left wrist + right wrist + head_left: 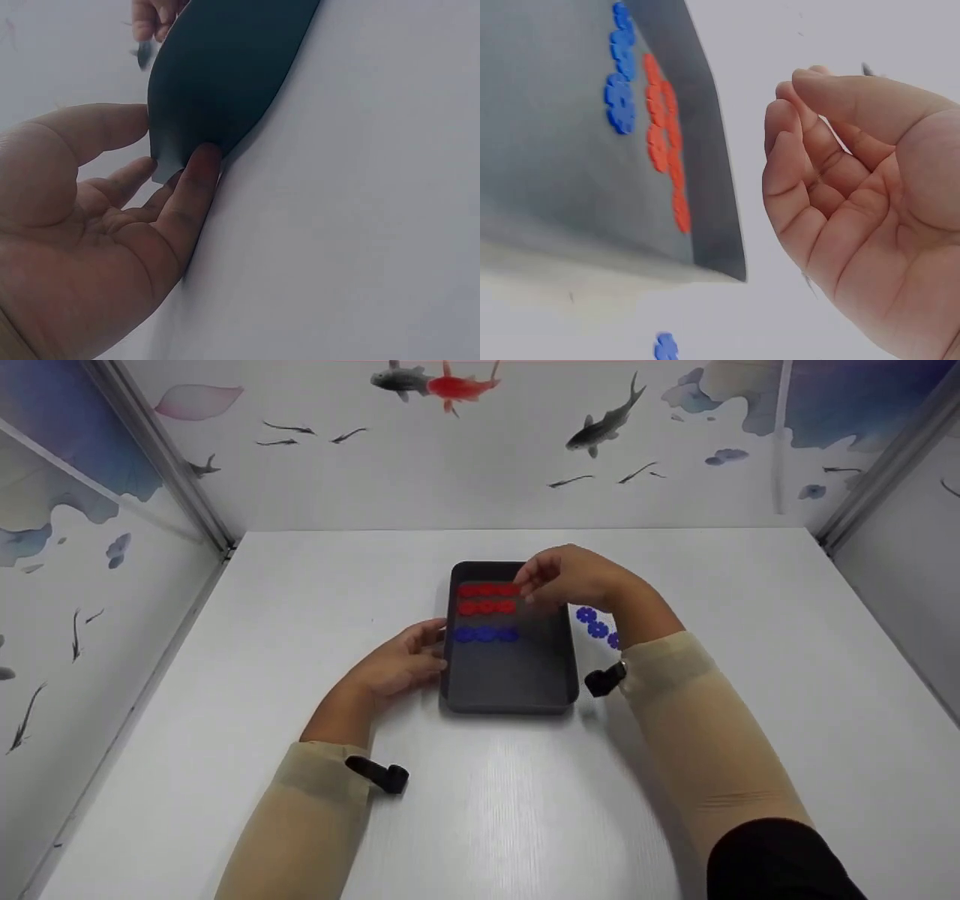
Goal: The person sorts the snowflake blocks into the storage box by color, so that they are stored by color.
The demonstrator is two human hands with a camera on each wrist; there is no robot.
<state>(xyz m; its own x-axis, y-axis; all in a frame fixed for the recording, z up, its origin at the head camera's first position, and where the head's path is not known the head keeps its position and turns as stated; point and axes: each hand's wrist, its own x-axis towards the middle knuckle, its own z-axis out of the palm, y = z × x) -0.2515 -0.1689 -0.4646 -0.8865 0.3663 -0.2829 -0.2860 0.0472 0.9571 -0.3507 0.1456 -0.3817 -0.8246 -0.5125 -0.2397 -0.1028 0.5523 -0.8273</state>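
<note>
A dark grey rectangular tray [510,682] lies on the table with flower-shaped plastic pieces in it. Two rows of red flower pieces [487,607] sit towards its far end, with a row of blue flower pieces [486,634] nearer the middle. My left hand [397,664] rests against the tray's left side, its thumb and fingers touching the outer wall [217,75]. Above the tray's far right corner hovers my right hand [574,577], fingers loosely bent. Nothing shows between the fingers in the right wrist view, where the hand [862,202] is beside the tray's wall.
More blue flower pieces [598,629] lie on the white table [480,802] right of the tray, partly hidden by the right wrist. Printed panels with fish stand behind the table and on both sides. Each wrist carries a small black camera [604,680].
</note>
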